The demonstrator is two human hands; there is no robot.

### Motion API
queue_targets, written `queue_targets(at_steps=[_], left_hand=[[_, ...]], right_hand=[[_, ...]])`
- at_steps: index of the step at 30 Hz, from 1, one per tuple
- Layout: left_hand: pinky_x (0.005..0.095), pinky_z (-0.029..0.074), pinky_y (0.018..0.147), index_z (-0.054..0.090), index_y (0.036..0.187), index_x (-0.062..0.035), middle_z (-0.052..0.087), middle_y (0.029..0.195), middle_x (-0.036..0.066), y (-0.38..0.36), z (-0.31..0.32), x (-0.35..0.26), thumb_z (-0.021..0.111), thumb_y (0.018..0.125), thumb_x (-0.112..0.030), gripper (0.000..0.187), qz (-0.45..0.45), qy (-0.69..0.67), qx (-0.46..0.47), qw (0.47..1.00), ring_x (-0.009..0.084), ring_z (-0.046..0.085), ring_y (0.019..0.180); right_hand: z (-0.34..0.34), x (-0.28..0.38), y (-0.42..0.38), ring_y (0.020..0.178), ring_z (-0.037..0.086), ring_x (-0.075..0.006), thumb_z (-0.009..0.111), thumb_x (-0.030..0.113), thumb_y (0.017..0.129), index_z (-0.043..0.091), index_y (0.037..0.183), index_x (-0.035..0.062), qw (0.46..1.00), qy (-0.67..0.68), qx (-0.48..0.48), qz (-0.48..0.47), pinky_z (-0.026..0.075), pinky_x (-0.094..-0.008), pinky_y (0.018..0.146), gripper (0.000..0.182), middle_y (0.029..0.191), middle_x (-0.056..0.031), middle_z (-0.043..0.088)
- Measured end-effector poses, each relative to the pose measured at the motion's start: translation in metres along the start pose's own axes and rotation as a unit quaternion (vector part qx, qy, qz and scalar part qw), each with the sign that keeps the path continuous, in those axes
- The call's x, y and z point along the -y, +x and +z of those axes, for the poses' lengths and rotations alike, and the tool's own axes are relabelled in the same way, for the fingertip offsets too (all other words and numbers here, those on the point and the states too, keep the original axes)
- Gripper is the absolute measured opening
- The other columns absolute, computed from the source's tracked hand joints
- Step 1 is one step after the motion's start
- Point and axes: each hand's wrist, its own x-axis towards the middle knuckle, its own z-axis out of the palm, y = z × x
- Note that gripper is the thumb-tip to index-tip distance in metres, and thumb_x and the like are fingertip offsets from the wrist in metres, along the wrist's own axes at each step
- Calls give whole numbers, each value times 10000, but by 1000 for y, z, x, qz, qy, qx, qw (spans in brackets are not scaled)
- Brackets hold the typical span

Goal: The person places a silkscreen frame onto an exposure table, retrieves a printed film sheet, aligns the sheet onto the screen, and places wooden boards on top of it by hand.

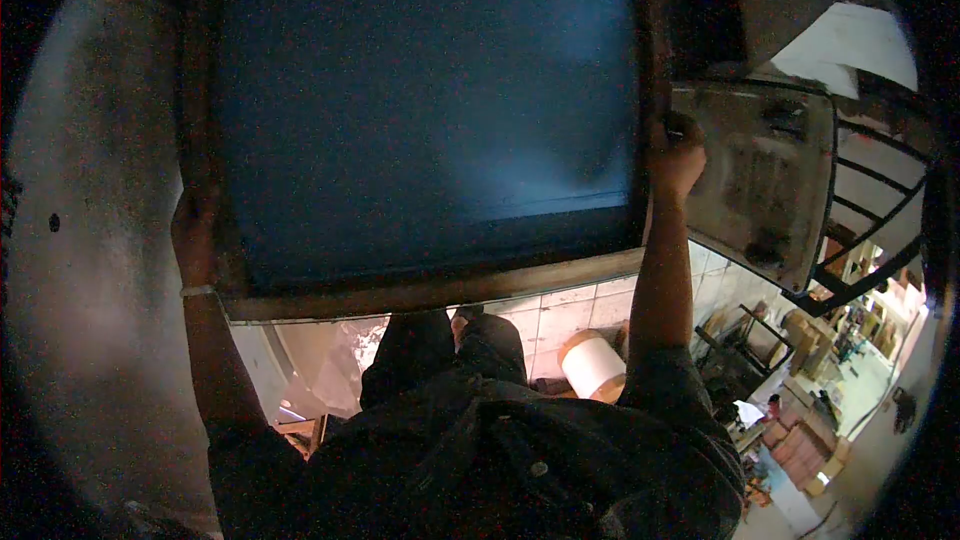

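Note:
A large rectangular wooden frame (440,285) with a dark blue panel (430,120) inside it fills the upper middle of the view. On its left edge is my left hand (195,230), closed round the wood, with a light band at the wrist. My right hand (678,155) grips the opposite edge, its fingers curled at the side of the frame. The near edge of the frame is above my legs and slightly tilted. The fingertips are partly hidden in shadow.
A grey wall-like surface (100,240) rises at the left. Right of the frame stands a worn metal panel (765,180) beside dark curved bars (880,170). A white roll (593,365) lies on the tiled floor (560,315). Clutter fills the lower right.

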Motion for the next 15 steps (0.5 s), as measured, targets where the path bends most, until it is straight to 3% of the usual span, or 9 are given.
queue_targets(at_steps=[4, 8, 10, 13, 15], left_hand=[[370, 352, 1078, 503, 1344, 45, 523, 1381, 191, -5, 0, -11, 672, 881, -402, 665, -28, -56, -11, 998, 292, 485, 1285], [369, 390, 1044, 525, 1328, 33, 571, 1329, 176, -5, 4, -13, 690, 866, -395, 651, 0, -27, -31, 999, 286, 535, 1227], [365, 413, 1020, 535, 1317, 32, 601, 1290, 170, -12, 4, -24, 701, 859, -390, 645, 29, -12, -47, 998, 273, 565, 1185], [352, 441, 977, 547, 1296, 37, 630, 1240, 167, -6, 4, -29, 717, 846, -392, 644, -33, 140, -75, 987, 250, 596, 1121], [347, 456, 947, 553, 1285, 38, 643, 1211, 164, -18, 4, -48, 725, 837, -393, 645, -18, 18, -54, 998, 240, 608, 1083]], right_hand=[[-1, -3, -1, 875, 707, -294, 748, 354, 789, 705, 1027, 63, 1000, 1, 12, 18, 541, -392, 760, 379, 927, -151, 718], [-1, -10, 0, 921, 704, -271, 771, 335, 775, 670, 1125, 66, 998, -21, 27, 44, 544, -377, 775, 452, 995, -155, 712], [2, -23, -4, 932, 699, -249, 784, 302, 771, 651, 1166, 66, 996, 65, 2, 65, 540, -358, 792, 479, 1032, -144, 706], [-4, -19, -6, 936, 683, -214, 801, 260, 764, 642, 1188, 58, 994, 89, -43, 47, 530, -333, 812, 497, 1069, -124, 696], [-4, -22, -6, 925, 674, -198, 811, 252, 757, 643, 1185, 50, 995, 79, -55, 9, 523, -323, 819, 503, 1067, -112, 694]])
